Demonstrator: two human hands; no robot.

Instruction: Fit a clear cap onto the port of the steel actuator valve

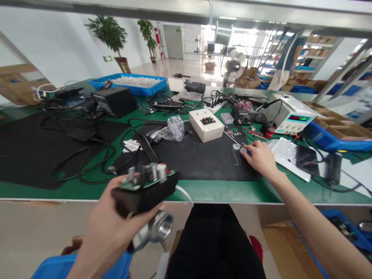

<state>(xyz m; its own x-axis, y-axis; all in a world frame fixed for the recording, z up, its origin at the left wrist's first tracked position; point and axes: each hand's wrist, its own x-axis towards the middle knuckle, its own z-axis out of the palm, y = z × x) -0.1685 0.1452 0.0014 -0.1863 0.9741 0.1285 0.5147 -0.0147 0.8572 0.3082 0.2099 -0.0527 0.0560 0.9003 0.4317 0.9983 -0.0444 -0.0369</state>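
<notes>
My left hand (pixel 116 221) is wrapped around a black device housing (pixel 148 193), held up in front of the table's front edge. A green circuit board (pixel 145 180) with capacitors and other parts shows on its upper side. Below the housing hangs a metal fitting with a threaded opening (pixel 164 226), and a white cable (pixel 184 193) runs off to the right. At the right end of the black mat, my right hand (pixel 261 157) has its fingers closed on a slim tool with a blue part (pixel 249 152), mostly hidden. Beside those fingertips lie a small clear disc (pixel 236 147) and a bent hex key (pixel 235 157).
A cream switch box (pixel 206 124) stands mid-mat, near a plastic-wrapped part (pixel 176 128) and black cables (pixel 84 178). Small metal pieces (pixel 232 132) lie behind. A power supply (pixel 295 116) and a blue bin (pixel 334 141) stand right. A metal shelf edge (pixel 186 11) crosses overhead.
</notes>
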